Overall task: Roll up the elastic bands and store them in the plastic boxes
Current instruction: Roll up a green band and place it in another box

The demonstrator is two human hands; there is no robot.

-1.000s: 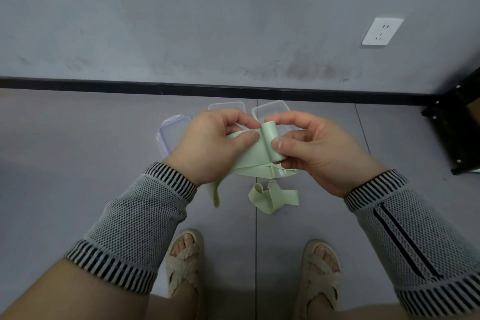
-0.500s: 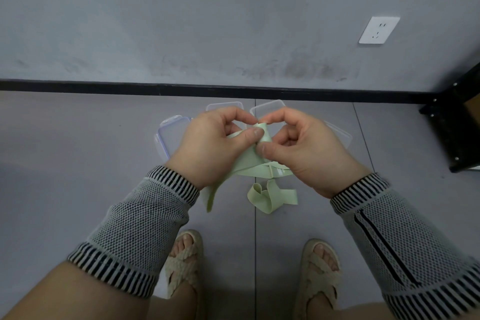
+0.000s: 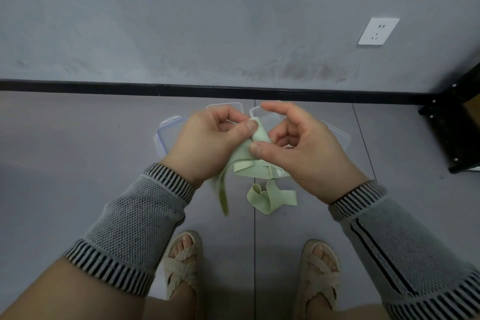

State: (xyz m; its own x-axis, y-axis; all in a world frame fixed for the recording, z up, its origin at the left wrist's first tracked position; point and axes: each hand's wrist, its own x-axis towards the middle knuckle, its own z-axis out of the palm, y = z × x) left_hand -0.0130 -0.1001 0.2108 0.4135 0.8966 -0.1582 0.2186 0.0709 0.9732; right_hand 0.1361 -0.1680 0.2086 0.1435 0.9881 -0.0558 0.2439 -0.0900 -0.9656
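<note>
Green elastic band (image 3: 260, 134) is pinched by left hand (image 3: 207, 141) fingers and right hand (image 3: 298, 148) thumb, other fingers curled apart.

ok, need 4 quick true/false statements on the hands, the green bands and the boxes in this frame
1. Both hands grip the same green band. True: the left hand and the right hand pinch it.
2. A second band lies on the floor. True.
3. The held band is already inside a plastic box. False: it is held above the floor.
4. The wall socket has a plug in it. False: nothing is plugged in.
</note>
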